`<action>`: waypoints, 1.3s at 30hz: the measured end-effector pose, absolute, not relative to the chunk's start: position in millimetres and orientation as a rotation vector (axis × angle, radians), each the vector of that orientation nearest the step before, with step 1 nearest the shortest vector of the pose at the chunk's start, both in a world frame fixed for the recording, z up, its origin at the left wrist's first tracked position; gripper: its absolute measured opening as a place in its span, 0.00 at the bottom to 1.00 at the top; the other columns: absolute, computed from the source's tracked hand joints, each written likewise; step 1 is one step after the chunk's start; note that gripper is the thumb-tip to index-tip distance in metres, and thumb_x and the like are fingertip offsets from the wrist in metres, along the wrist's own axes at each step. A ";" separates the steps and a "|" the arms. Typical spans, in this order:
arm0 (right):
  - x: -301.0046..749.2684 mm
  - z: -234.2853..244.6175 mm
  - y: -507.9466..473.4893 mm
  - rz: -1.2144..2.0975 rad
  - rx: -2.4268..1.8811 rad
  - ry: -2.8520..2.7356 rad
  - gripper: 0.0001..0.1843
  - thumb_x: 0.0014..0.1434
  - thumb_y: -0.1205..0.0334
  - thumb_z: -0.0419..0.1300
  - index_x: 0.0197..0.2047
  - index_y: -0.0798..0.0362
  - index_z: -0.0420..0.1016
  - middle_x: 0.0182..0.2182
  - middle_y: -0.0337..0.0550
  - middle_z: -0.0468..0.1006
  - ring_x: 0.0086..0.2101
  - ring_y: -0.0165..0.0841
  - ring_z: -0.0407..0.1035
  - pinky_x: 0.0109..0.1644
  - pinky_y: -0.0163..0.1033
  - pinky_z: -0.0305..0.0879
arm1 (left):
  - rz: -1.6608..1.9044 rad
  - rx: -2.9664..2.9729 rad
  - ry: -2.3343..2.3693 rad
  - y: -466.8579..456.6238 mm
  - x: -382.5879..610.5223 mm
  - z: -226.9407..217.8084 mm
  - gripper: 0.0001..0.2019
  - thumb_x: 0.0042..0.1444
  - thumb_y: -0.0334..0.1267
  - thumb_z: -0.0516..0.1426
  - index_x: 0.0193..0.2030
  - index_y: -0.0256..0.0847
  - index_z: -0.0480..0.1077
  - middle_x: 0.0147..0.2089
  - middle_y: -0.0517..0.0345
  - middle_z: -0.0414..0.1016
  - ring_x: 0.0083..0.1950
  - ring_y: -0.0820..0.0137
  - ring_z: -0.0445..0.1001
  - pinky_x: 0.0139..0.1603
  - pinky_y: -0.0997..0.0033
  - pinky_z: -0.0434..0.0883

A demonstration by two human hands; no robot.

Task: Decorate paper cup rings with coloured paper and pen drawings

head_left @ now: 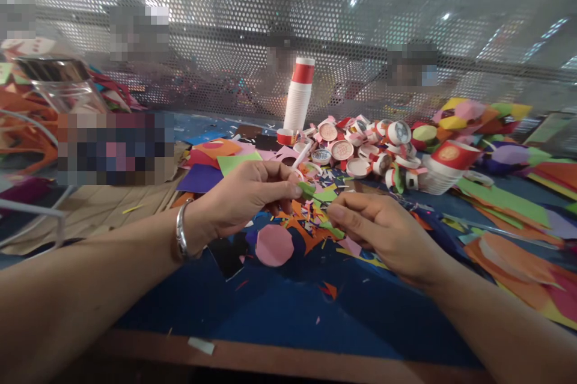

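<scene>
Two hands, left hand [243, 201] and right hand [383, 234], fingers pinched on one green paper scrap [311, 192] above one pink disc [274, 244]

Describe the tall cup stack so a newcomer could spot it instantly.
Start at the perforated metal screen along the table's far edge. Just in front of its middle, behind the heap of cut-down cups, stands the cup stack. It is the only tall upright column there: white, ribbed by cup rims, with a red band near the top.
</scene>
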State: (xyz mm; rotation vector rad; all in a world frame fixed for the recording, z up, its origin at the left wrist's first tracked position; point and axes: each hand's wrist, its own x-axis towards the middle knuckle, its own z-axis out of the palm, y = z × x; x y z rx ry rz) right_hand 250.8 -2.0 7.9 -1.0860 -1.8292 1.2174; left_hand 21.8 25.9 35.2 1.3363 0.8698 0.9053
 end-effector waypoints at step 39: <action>254.5 6.9 -1.7 1.182 -1.072 -1.803 0.25 0.67 0.42 0.62 0.27 0.53 0.68 0.18 0.29 0.56 0.19 0.22 0.45 0.20 0.34 0.38 | 0.971 1.449 0.891 23.5 26.6 33.2 0.05 0.55 0.29 0.64 0.32 0.37 0.72 0.26 0.64 0.72 0.25 0.79 0.69 0.29 0.75 0.66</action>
